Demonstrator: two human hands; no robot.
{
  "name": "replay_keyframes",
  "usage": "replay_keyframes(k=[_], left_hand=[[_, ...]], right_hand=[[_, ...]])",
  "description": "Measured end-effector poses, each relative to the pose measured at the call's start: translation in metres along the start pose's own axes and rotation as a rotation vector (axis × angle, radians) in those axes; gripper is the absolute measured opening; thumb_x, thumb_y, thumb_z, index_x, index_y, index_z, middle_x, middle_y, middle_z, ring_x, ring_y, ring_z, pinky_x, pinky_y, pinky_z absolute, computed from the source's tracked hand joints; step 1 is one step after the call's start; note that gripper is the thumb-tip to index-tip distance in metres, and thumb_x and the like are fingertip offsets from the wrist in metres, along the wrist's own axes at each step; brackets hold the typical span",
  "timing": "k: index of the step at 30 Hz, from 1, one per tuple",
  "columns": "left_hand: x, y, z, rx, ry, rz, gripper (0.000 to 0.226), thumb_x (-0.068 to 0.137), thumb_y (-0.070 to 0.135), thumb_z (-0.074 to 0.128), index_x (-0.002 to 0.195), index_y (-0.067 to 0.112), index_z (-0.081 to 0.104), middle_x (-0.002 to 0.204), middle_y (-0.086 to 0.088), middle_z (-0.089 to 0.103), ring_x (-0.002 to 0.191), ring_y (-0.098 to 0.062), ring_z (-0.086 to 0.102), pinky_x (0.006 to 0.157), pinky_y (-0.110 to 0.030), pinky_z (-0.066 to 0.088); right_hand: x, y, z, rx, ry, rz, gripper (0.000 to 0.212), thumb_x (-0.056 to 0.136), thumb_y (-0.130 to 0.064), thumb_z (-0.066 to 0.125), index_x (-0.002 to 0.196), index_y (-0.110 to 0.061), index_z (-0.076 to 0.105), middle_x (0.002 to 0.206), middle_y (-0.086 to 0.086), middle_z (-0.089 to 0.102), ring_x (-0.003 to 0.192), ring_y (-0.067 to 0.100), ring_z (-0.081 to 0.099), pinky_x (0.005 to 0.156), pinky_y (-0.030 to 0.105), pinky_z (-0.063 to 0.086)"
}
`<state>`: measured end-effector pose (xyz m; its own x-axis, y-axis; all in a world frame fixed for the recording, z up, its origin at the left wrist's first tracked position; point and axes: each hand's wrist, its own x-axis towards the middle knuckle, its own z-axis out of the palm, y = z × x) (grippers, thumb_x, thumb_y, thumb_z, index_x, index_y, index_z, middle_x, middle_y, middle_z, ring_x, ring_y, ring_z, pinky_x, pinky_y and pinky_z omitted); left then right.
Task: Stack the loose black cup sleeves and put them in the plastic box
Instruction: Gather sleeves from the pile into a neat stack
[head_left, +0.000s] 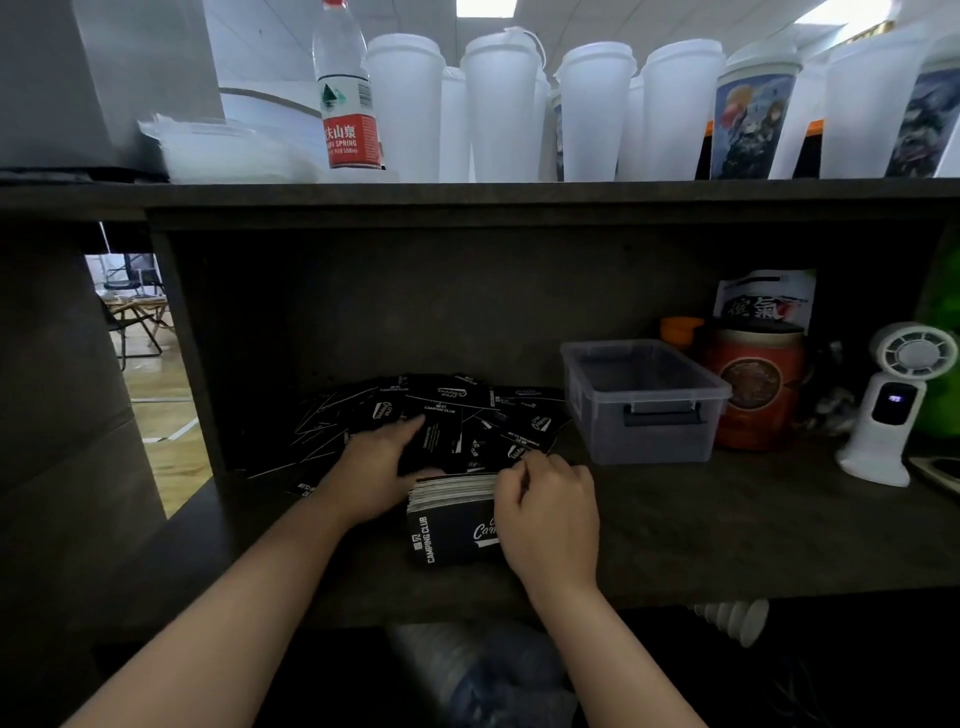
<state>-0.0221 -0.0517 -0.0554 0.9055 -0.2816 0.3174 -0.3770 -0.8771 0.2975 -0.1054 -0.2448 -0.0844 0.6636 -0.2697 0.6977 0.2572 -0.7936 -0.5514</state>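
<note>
A messy pile of loose black cup sleeves (441, 415) with white "Camping Club" print lies at the back of the dark shelf. In front of it stands a neat stack of sleeves (449, 525) on edge. My right hand (545, 519) grips the stack's right end, fingers curled over its top. My left hand (376, 467) touches the stack's left rear with the thumb, while its fingers reach onto a loose sleeve in the pile. The clear plastic box (644, 400) sits to the right of the pile, with nothing visible inside.
A red canister (756, 384), an orange lid and a white handheld fan (888, 400) stand right of the box. The upper shelf (467, 195) carries a water bottle (345, 88) and several white lidded cups (501, 109). The shelf's left wall is near the pile.
</note>
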Motion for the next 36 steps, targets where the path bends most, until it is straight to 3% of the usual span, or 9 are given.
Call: replay_keyframes(k=[4, 8, 11, 16, 21, 25, 30, 33, 36], left_hand=[[0.005, -0.007, 0.015, 0.153, -0.010, 0.113, 0.067, 0.091, 0.029, 0.062, 0.150, 0.019, 0.033, 0.150, -0.004, 0.043, 0.137, -0.018, 0.041, 0.114, -0.031, 0.029], [-0.001, 0.003, 0.010, 0.320, 0.146, 0.246, 0.037, 0.100, 0.039, 0.045, 0.130, 0.024, 0.058, 0.120, 0.000, 0.067, 0.110, -0.016, 0.062, 0.094, -0.026, 0.043], [-0.006, 0.006, 0.011, 0.391, 0.205, 0.189, 0.034, 0.102, 0.030, 0.041, 0.132, 0.024, 0.055, 0.108, -0.002, 0.072, 0.099, -0.020, 0.067, 0.086, -0.030, 0.046], [-0.020, 0.000, -0.001, 0.138, 0.294, -0.013, 0.020, 0.096, 0.029, 0.056, 0.112, 0.029, 0.067, 0.101, 0.003, 0.073, 0.094, -0.020, 0.067, 0.079, -0.034, 0.052], [-0.057, 0.006, -0.027, -0.402, 0.559, -0.229, 0.014, 0.096, 0.023, 0.056, 0.089, 0.019, 0.067, 0.085, 0.002, 0.069, 0.079, -0.011, 0.062, 0.069, -0.029, 0.046], [-0.085, 0.039, -0.018, -0.949, 0.326, -0.373, 0.025, 0.101, 0.033, 0.045, 0.093, 0.022, 0.067, 0.090, 0.007, 0.071, 0.089, -0.009, 0.065, 0.078, -0.024, 0.046], [-0.082, 0.067, 0.002, -0.828, 0.102, -0.368, 0.063, 0.092, 0.067, 0.023, 0.091, 0.025, 0.071, 0.095, 0.010, 0.070, 0.093, -0.004, 0.061, 0.089, -0.029, 0.043], [-0.076, 0.085, 0.013, -0.838, 0.323, -0.515, 0.050, 0.100, 0.051, 0.035, 0.085, 0.020, 0.071, 0.089, 0.003, 0.069, 0.090, -0.017, 0.063, 0.088, -0.037, 0.049], [-0.074, 0.098, 0.019, -1.033, 0.508, -0.550, 0.032, 0.098, 0.023, 0.041, 0.092, 0.028, 0.072, 0.100, 0.007, 0.068, 0.101, -0.016, 0.061, 0.096, -0.037, 0.047]], right_hand=[[0.001, 0.003, 0.002, -0.007, -0.010, -0.011, 0.032, 0.088, -0.032, 0.031, 0.068, -0.019, 0.053, 0.067, -0.006, 0.053, 0.069, 0.017, 0.047, 0.062, 0.026, 0.031], [0.002, 0.002, 0.003, -0.013, -0.003, -0.007, 0.033, 0.086, -0.033, 0.028, 0.066, -0.019, 0.050, 0.064, -0.004, 0.052, 0.066, 0.020, 0.047, 0.064, 0.028, 0.032], [0.000, -0.001, 0.000, -0.010, 0.000, 0.006, 0.032, 0.087, -0.032, 0.029, 0.065, -0.019, 0.049, 0.065, -0.003, 0.051, 0.068, 0.021, 0.046, 0.063, 0.028, 0.030], [-0.003, -0.003, -0.006, 0.009, 0.004, 0.034, 0.020, 0.091, -0.020, 0.049, 0.078, -0.013, 0.063, 0.073, -0.001, 0.059, 0.079, 0.020, 0.049, 0.060, 0.027, 0.029], [-0.001, -0.007, -0.010, 0.027, -0.047, 0.067, 0.036, 0.094, -0.026, 0.047, 0.128, -0.019, 0.055, 0.120, 0.003, 0.059, 0.106, 0.018, 0.051, 0.077, 0.026, 0.042], [-0.002, -0.008, -0.014, 0.125, -0.064, 0.102, 0.041, 0.095, -0.029, 0.047, 0.136, -0.021, 0.048, 0.140, 0.002, 0.046, 0.122, 0.017, 0.046, 0.088, 0.023, 0.039], [0.000, -0.012, -0.024, 0.348, -0.098, 0.244, 0.032, 0.097, -0.026, 0.048, 0.128, -0.024, 0.055, 0.119, -0.008, 0.059, 0.103, 0.009, 0.054, 0.081, 0.021, 0.038], [0.006, -0.011, -0.026, 0.484, -0.087, 0.385, 0.021, 0.091, -0.019, 0.058, 0.109, -0.027, 0.065, 0.097, -0.013, 0.066, 0.085, 0.005, 0.062, 0.075, 0.018, 0.047], [0.012, -0.008, -0.028, 0.860, -0.100, 0.709, 0.023, 0.086, -0.009, 0.065, 0.102, -0.025, 0.068, 0.098, -0.002, 0.069, 0.090, 0.012, 0.066, 0.088, 0.032, 0.054]])
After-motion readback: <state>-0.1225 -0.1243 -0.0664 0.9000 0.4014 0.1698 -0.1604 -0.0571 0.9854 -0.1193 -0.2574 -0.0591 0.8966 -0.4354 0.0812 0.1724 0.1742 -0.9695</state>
